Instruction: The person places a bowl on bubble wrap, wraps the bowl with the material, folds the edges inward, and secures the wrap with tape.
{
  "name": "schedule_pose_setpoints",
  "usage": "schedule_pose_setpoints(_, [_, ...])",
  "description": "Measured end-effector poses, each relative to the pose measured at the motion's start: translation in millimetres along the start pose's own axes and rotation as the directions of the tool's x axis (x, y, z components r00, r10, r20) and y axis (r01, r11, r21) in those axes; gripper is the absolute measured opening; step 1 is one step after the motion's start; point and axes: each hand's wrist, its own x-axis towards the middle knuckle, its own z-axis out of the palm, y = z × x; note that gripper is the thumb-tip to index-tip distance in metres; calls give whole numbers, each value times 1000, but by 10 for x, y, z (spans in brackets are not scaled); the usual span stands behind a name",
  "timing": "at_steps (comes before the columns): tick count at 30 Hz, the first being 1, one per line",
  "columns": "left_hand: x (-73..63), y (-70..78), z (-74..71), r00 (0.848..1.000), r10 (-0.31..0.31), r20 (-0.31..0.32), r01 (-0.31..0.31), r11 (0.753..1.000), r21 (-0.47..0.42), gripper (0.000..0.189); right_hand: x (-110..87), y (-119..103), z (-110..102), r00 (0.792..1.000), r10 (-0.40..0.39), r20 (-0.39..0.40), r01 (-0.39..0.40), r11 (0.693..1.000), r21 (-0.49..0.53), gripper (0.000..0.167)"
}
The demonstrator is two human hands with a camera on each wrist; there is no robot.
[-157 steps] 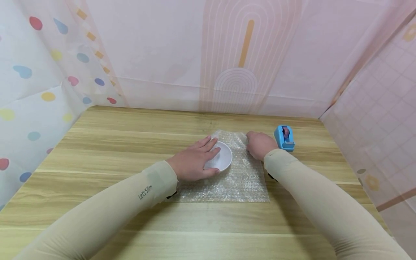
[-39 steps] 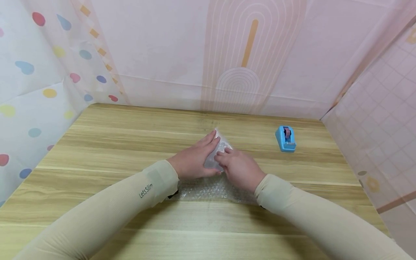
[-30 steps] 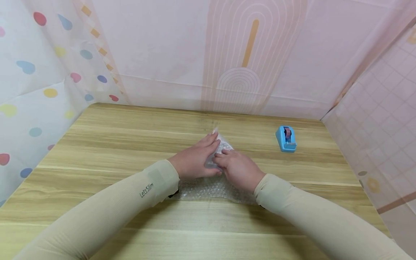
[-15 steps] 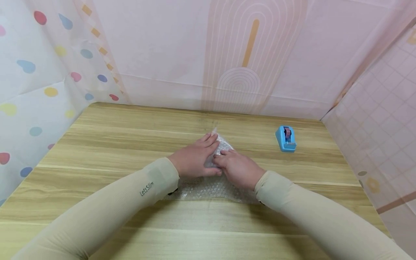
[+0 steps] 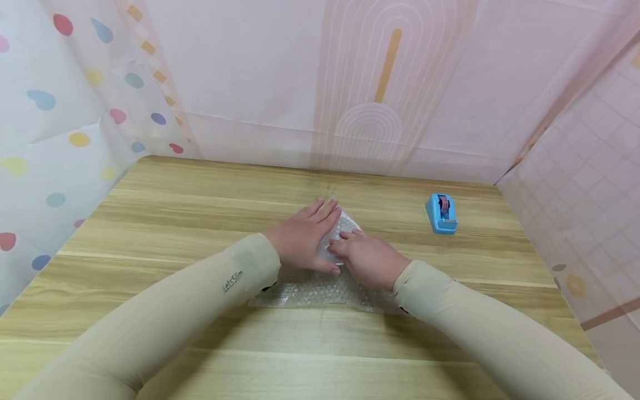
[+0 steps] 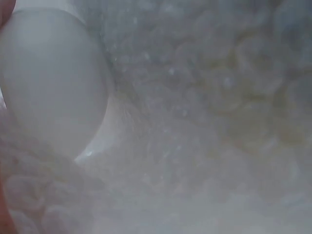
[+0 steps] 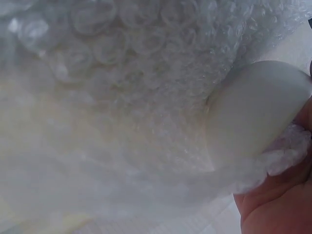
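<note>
A white bowl (image 7: 258,107) sits on a sheet of bubble wrap (image 5: 315,291), with part of the sheet folded over it. My left hand (image 5: 305,236) lies across the bowl's left side, fingers straight and thumb spread toward the near rim. From the right, my right hand (image 5: 372,258) grips the folded wrap over the bowl with bent fingers, its fingertips close to my left thumb. In the left wrist view, the smooth side of the bowl (image 6: 53,83) shows between bubbled layers. The hands and wrap hide most of the bowl in the head view.
A light blue tape dispenser (image 5: 441,214) with a reddish roll stands at the back right of the wooden table (image 5: 200,194). Patterned cloth hangs (image 5: 250,66) close the back and both sides.
The right hand has brought the wrap's right side leftward over the bowl, which was bare earlier. In the last second, both hands have stayed nearly in place, with the left fingers shifting slightly.
</note>
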Motion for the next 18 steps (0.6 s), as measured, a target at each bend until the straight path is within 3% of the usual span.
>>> schedule_pose_setpoints(6, [21, 19, -63, 1000, -6, 28, 6, 1000, -11, 129, 10, 2, 1, 1000, 2, 5, -2, 1000, 12, 32])
schedule_pose_setpoints(13, [23, 21, -30, 999, -25, 32, 24, 1000, 4, 130, 22, 2, -38, 998, 44, 45, -47, 997, 55, 34])
schedule_pose_setpoints(18, [9, 17, -3, 999, -40, 36, 41, 999, -6, 130, 25, 30, -28, 998, 28, 50, -32, 996, 85, 38])
